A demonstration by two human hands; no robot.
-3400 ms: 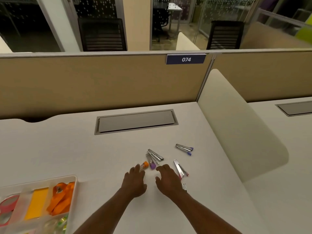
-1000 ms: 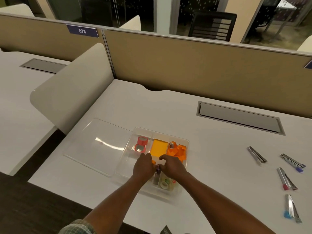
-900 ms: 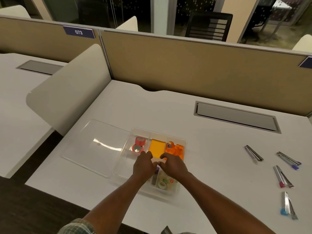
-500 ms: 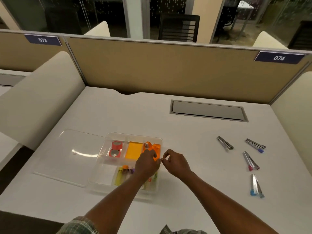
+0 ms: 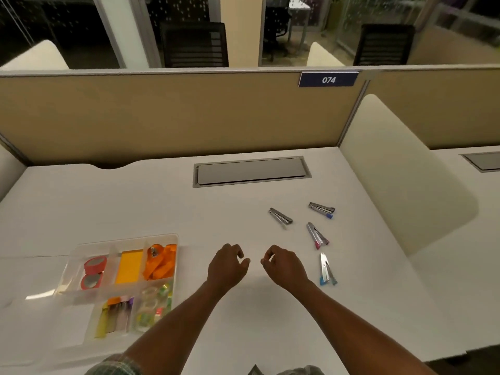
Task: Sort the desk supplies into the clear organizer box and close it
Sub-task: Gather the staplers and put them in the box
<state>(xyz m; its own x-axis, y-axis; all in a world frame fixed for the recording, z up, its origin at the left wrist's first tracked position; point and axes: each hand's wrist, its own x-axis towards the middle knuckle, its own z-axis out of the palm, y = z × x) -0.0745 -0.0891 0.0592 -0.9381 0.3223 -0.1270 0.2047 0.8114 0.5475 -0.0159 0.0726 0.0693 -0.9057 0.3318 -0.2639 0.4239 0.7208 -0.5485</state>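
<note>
Staple removers, four of them (image 5: 280, 218), lie loose on the surface (image 5: 135, 201) right of the open organizer box (image 5: 167, 237), and both hands, left (image 5: 226, 266) and right (image 5: 285, 266), hover empty and half-curled between, so next probably comes pinching the nearest, blue-tipped one (image 5: 326, 269).

The lid (image 5: 29, 277) lying left of the box (image 5: 162, 236) runs off the left edge and is so clear that its outline is hard to trace. In the box's near compartments, the small items (image 5: 117, 313) and the tape rolls (image 5: 151, 307) are blurred behind the clear walls, so their kinds and count cannot be told. The curled fingers of the left hand (image 5: 226, 267) and right hand (image 5: 284, 266) hide the palms, both forearms are cut by the bottom edge, and a dark object (image 5: 255, 370) there shows only its tip.
</note>
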